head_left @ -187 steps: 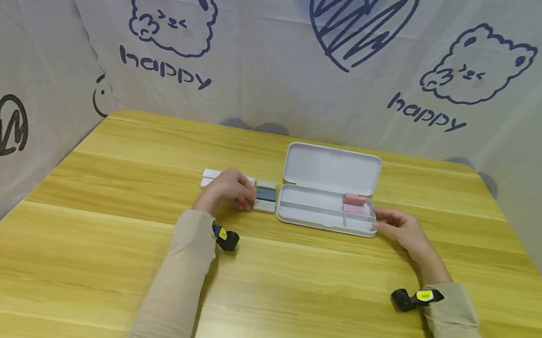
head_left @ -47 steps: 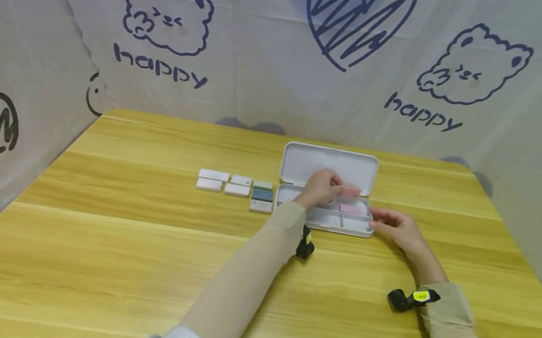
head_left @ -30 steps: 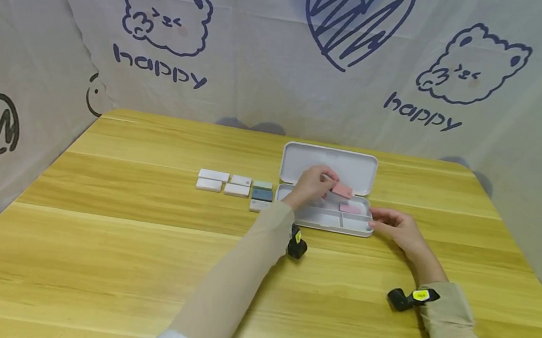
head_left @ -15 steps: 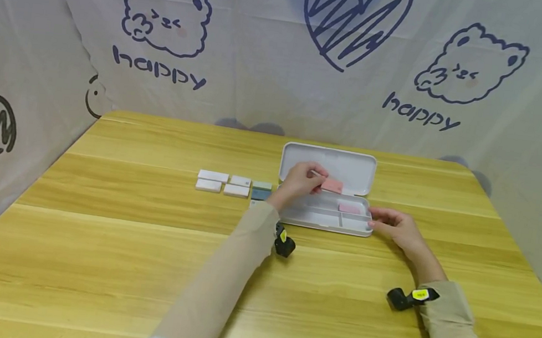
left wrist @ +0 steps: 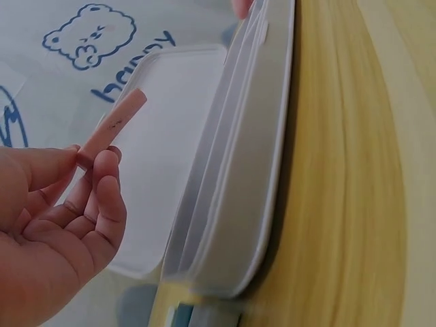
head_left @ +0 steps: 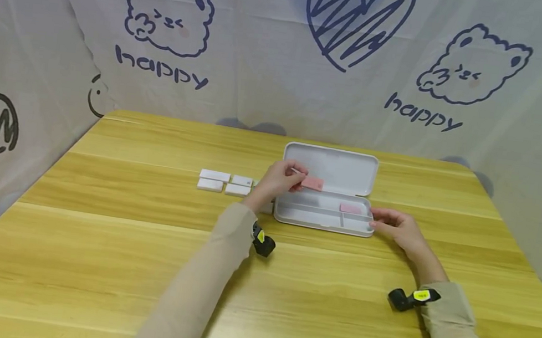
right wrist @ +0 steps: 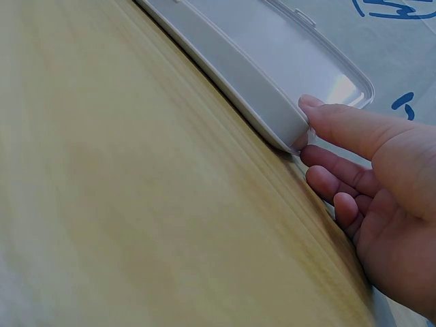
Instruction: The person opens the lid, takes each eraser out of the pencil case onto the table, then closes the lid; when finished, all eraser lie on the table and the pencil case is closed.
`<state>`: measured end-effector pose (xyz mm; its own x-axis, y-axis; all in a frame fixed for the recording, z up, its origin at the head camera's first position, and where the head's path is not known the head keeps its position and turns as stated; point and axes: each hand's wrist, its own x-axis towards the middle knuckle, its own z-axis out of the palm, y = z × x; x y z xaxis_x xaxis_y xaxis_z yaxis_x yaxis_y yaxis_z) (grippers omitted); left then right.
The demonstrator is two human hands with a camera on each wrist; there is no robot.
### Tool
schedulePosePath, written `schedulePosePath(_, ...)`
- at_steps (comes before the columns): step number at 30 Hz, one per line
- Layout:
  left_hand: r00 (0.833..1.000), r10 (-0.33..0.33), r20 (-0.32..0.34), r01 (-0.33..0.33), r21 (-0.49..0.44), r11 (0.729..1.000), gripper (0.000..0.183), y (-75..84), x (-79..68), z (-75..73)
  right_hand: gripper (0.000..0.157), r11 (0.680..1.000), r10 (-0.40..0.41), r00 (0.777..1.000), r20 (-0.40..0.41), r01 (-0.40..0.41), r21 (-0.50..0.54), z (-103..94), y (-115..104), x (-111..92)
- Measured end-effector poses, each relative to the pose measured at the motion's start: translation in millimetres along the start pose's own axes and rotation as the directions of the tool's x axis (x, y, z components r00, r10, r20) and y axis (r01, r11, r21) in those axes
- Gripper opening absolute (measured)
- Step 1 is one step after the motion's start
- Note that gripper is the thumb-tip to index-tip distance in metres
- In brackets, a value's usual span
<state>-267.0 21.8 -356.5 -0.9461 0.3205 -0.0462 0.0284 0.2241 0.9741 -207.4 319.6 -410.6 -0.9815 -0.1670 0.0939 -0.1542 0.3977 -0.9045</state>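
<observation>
My left hand (head_left: 278, 182) pinches a salmon-pink eraser (head_left: 313, 183) by one end, holding it above the left part of an open white pencil case (head_left: 315, 217). In the left wrist view, thumb and fingertips grip the eraser (left wrist: 114, 128), which tilts upward in front of the raised lid (left wrist: 163, 150). A lighter pink eraser (head_left: 349, 208) lies in the case's rear compartment, toward the right end. My right hand (head_left: 401, 231) holds the case's right end; the right wrist view shows the thumb at the rim and fingers low against the end wall.
Left of the case, several white blocks (head_left: 215, 175) lie in two rows on the wooden table (head_left: 316, 297). Green, blue and pale blocks beside them are mostly hidden behind my left hand and wrist. A printed cloth (head_left: 271, 80) hangs behind the table.
The salmon-pink eraser, earlier resting in the case, was picked up by my left hand and has moved left above it. My right hand stays at the case's right end.
</observation>
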Motion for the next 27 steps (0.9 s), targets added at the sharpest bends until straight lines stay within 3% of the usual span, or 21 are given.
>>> schedulePosePath(11, 1.0, 0.007, 0.021, -0.006, -0.036, 0.999, 0.015, -8.2, -16.8, -33.8, 0.042, 1.0, 0.01, 1.0, 0.003, -0.01, -0.007, 0.6, -0.9, -0.2)
schedulePosePath(27, 0.999, -0.012, 0.039, 0.01, 0.047, 0.999, 0.018, -13.9, -36.2, -78.6, 0.042, 1.0, 0.001, 1.0, 0.006, -0.001, -0.004, -0.2, 2.8, 0.1)
